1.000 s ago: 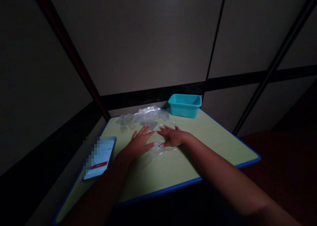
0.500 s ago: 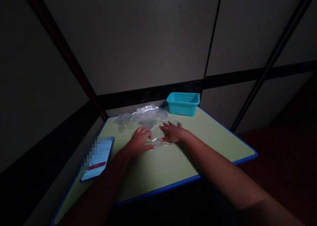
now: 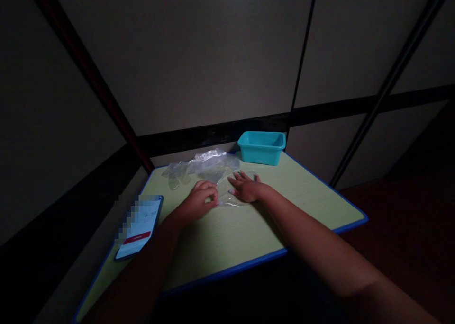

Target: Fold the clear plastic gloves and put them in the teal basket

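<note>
Room: I can pass over the near desk (image 3: 227,238) between the forearms (image 3: 316,238) | Blocked mid: left hand (image 3: 199,201), right hand (image 3: 248,190), thin plastic (image 3: 223,189) | Blocked left: phone (image 3: 149,222) | Far side: crumpled plastic (image 3: 215,163), turquoise tub (image 3: 261,154), wall (image 3: 213,68) behind both

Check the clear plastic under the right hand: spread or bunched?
Mostly spread: the clear plastic lies low on the tabletop beneath the right hand; folds, cannot tell.

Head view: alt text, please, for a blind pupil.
Someone's right hand spread on clear plastic on a pale table, left hand curled at the plastic's edge. Crumpled plastic and a turquoise tub sit behind; a phone lies left.
</note>
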The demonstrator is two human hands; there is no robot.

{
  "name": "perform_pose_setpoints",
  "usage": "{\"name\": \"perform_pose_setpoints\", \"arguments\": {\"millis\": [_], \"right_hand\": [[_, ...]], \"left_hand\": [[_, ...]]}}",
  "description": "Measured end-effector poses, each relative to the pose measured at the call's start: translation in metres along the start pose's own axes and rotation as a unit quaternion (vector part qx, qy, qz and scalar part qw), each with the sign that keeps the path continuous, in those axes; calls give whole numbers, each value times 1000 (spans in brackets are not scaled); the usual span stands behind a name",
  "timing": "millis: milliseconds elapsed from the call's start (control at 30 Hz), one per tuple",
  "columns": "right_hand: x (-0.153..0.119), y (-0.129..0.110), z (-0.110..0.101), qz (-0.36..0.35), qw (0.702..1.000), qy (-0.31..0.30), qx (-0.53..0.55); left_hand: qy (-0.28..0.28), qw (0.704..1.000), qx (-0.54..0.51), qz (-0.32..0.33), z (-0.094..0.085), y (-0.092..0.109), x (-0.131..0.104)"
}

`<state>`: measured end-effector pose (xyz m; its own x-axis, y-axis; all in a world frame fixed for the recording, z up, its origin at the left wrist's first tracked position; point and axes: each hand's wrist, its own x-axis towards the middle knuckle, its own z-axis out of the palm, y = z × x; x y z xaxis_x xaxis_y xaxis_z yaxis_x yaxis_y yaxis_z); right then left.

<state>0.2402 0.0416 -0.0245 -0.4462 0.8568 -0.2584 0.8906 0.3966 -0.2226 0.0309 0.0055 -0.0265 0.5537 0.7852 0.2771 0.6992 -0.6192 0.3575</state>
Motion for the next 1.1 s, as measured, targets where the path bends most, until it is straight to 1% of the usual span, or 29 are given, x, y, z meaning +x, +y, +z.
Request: {"name": "perform_pose_setpoints", "arguments": {"millis": [100, 200, 300, 367, 433, 533, 600, 833, 967, 1033, 1100], "right_hand": [[1, 1, 1, 1, 1000, 1, 1], [2, 1, 2, 0, 1000, 4, 3], [2, 1, 2, -2, 1000, 4, 4], [1, 0, 1, -4, 1000, 3, 5], [0, 0, 0, -4, 1000, 2, 6], [0, -1, -1, -3, 1000, 3, 6], [0, -1, -1, -3, 1000, 4, 8], [1, 1, 0, -7, 1000, 0, 11], [1, 2, 0, -12, 1000, 1, 10], [2, 3, 1, -16, 1000, 3, 13], [2, 3, 1, -18, 1000, 6, 15]], "left_hand": [[-12, 1000, -23, 3, -4, 3, 1], [-47, 998, -49, 19, -6, 7, 1], [-76, 995, -56, 37, -6, 11, 1], [-84, 994, -52, 37, -4, 11, 0], [-70, 997, -40, 18, -3, 10, 0], [-3, 999, 4, -33, -3, 7, -1], [22, 998, 25, -57, -2, 5, -1], [4, 998, 6, -68, -1, -4, -1], [9, 996, -39, -79, -11, -5, -1], [11, 996, -59, -73, -18, -5, -2], [-1, 995, -78, -63, -22, -3, -2]]}}
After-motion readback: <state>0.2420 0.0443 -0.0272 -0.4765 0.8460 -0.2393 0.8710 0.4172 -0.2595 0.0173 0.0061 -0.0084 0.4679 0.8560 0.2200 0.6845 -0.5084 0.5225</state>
